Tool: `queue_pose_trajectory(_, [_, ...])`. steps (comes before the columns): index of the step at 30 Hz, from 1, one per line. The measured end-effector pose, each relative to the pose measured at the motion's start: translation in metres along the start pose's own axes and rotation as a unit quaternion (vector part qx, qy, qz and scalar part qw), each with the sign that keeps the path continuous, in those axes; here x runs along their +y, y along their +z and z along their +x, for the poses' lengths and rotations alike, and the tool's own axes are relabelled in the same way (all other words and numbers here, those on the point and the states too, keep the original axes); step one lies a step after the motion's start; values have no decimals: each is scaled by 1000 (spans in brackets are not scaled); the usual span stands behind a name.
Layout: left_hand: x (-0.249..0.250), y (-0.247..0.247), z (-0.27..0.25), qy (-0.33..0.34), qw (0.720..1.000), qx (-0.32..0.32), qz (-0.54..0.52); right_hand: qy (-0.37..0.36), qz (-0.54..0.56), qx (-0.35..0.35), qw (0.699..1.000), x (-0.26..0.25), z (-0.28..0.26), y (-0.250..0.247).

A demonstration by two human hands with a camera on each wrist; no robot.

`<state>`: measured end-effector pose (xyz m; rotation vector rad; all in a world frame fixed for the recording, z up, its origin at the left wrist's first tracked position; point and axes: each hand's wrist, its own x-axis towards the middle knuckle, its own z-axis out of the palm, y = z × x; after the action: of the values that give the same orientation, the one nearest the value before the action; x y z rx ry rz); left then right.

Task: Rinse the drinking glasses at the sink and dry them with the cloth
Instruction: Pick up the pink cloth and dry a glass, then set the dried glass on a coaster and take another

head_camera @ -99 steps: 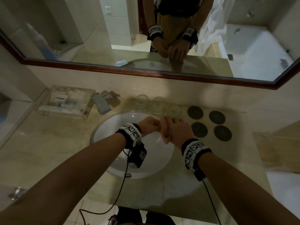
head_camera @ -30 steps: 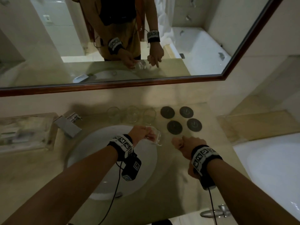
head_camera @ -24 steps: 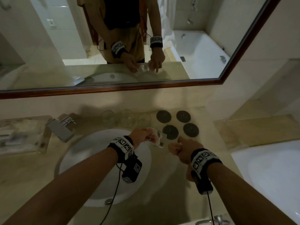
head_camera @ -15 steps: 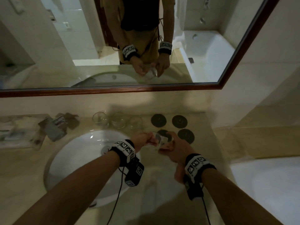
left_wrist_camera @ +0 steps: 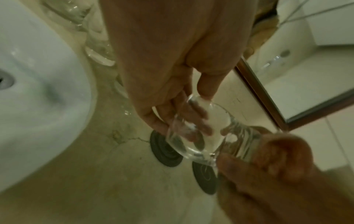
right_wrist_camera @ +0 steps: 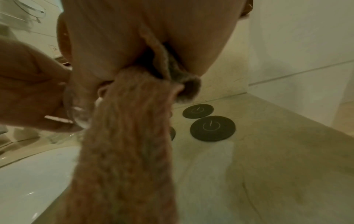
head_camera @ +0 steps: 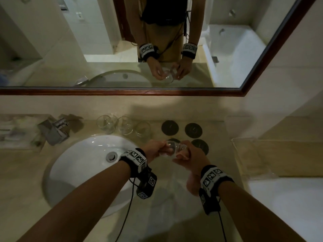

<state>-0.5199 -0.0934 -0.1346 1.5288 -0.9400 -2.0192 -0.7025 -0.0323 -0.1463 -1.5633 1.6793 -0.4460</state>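
A clear drinking glass (head_camera: 172,148) is held on its side above the counter, just right of the sink (head_camera: 83,165). My left hand (head_camera: 161,150) grips its open end; in the left wrist view (left_wrist_camera: 184,115) the fingers show through the glass wall (left_wrist_camera: 203,136). My right hand (head_camera: 183,153) holds the other end, curled round a peach cloth (right_wrist_camera: 126,144) that hangs down below it (head_camera: 192,185). Three more glasses (head_camera: 125,125) stand upright in a row behind the basin.
Several dark round coasters (head_camera: 193,131) lie on the counter just beyond my hands. The faucet (head_camera: 54,131) stands left of the basin, with a clear tray of toiletries (head_camera: 15,131) beside it. A clear tray (head_camera: 253,154) sits at the right. The mirror (head_camera: 122,91) backs the counter.
One second ago my left hand held the glass alone and my right fist was apart to the right. My right hand has moved in with the cloth and taken the glass's other end.
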Motion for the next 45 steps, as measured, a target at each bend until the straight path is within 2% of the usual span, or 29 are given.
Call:
queue_pose_trajectory(2, [-3,-7,10,29,988,39,145,-5,-44,-3,999,-2,8,-8])
queue_pose_trajectory(3, [-6,-12,16,58,968,61,238,-1,-74,-8,997,-1,14,-12])
queue_pose_trajectory(5, [-10,-26,22,108,900,80,415,11,-135,-18,991,-2,26,-16])
queue_pose_trajectory(7, [-14,-38,23,137,821,79,549,27,-193,-27,981,-5,39,-18])
queue_pose_trajectory(8, [-14,-42,22,148,786,77,596,36,-225,-35,973,-9,45,-19])
queue_pose_trajectory(10, [-13,-49,20,160,737,78,653,51,-268,-49,961,-16,55,-18])
queue_pose_trajectory(13, [-12,-59,23,169,706,81,683,67,-294,-58,952,-22,67,-12])
queue_pose_trajectory(19, [-14,-73,25,166,694,82,695,88,-333,-82,935,-32,84,-3])
queue_pose_trajectory(26, [-15,-78,29,167,694,87,695,90,-372,-89,919,-44,94,4])
queue_pose_trajectory(41, [-16,-83,38,145,720,92,672,78,-370,-71,923,-45,91,8])
queue_pose_trajectory(45, [-16,-87,37,132,722,111,670,79,-369,-72,923,-44,89,4])
